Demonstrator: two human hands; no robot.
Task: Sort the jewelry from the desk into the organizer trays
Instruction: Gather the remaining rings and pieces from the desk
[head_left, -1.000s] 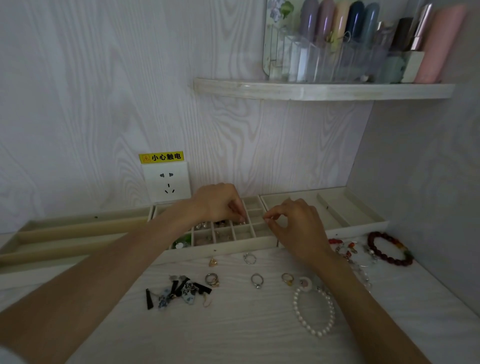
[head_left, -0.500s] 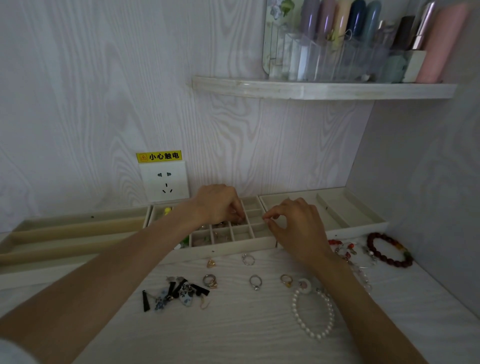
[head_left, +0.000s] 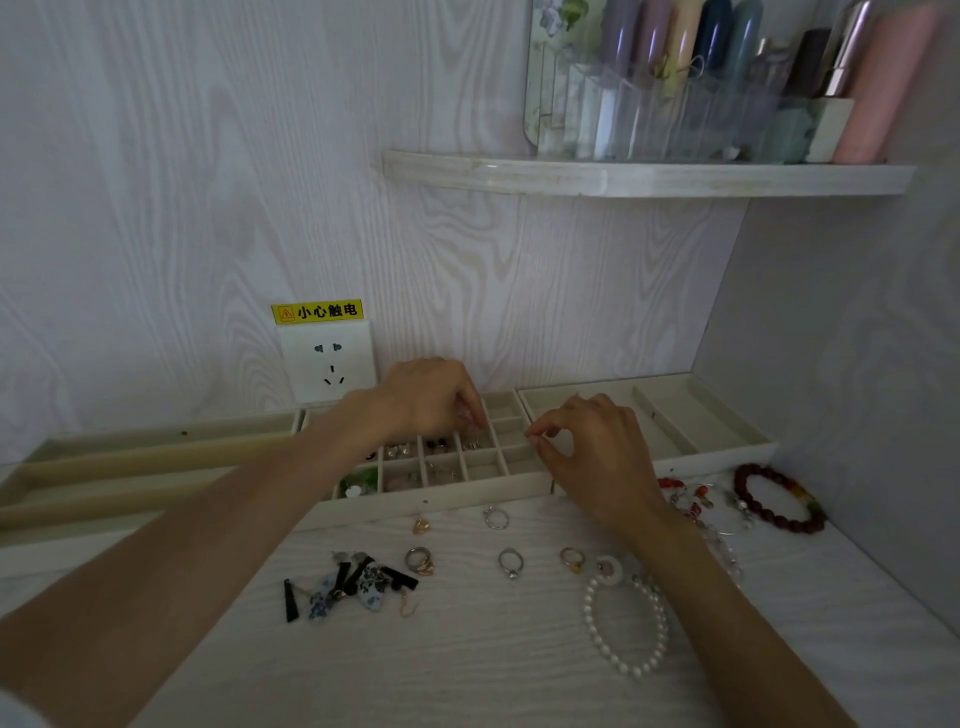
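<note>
My left hand (head_left: 426, 400) hangs over the cream gridded organizer tray (head_left: 457, 462) at the back of the pale wood-grain counter (head_left: 467, 649), fingers curled down into one of the small cells; whether they pinch anything is hidden by my own knuckles. My right hand (head_left: 597, 452) hovers at that tray's right edge with thumb and forefinger pressed together, on something too small to make out. The hands are apart. A cream tray with long slots (head_left: 130, 467) lies to the left, its slots running left to right, and a cream tray with wide compartments (head_left: 675, 421) to the right. Loose on the counter in front of the trays: a silver ring (head_left: 495, 518), a small gold pendant (head_left: 421, 525), three more rings (head_left: 510, 563) in a row, a heap of black and blue-patterned earrings (head_left: 353, 584), a white pearl bracelet (head_left: 626, 623) partly under my right forearm, and a dark red bead bracelet (head_left: 779, 499) near the right wall. On the wall above a white socket (head_left: 328, 361) a yellow label (head_left: 317, 311) reads 小心触电. A white corner shelf (head_left: 649, 179) higher up carries pastel tubes and clear holders.
</note>
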